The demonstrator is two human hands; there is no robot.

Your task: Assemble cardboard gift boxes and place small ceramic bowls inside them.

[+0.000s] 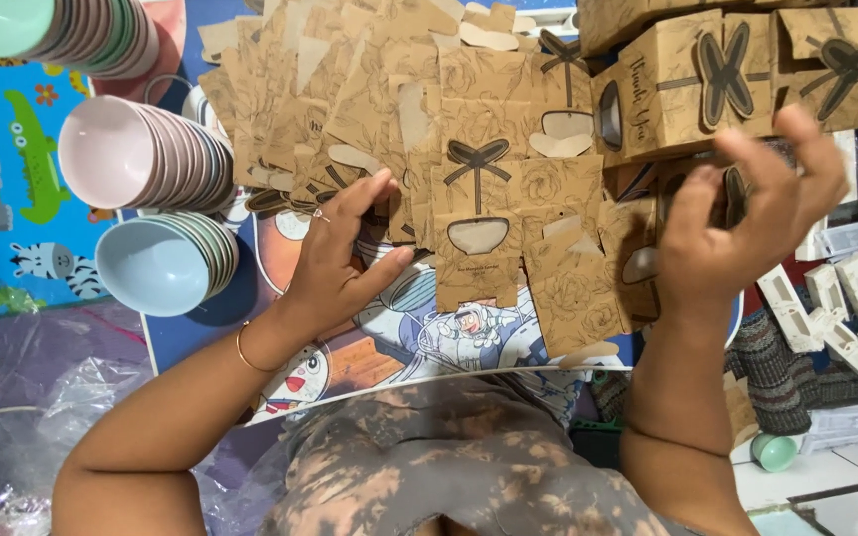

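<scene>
A heap of flat brown card box blanks (379, 89) with printed flowers, bows and oval windows covers a small cartoon-printed table (429, 342). My left hand (345, 253) rests on the heap's near left edge, fingers spread and pressing on the blanks next to one flat blank with a bow (477, 223). My right hand (747, 213) is raised at the right, fingers curled around a partly folded brown box (647, 260). Several assembled boxes (737, 74) with dark bows stand in a row just beyond that hand.
Stacks of bowls lie on their sides at the left: pink (141, 154), pale blue (166, 263), mint and grey (62, 30). White plastic parts (846, 318) lie at the right. Clear plastic sheeting (42, 387) covers the floor at lower left, by a colourful animal mat (12, 179).
</scene>
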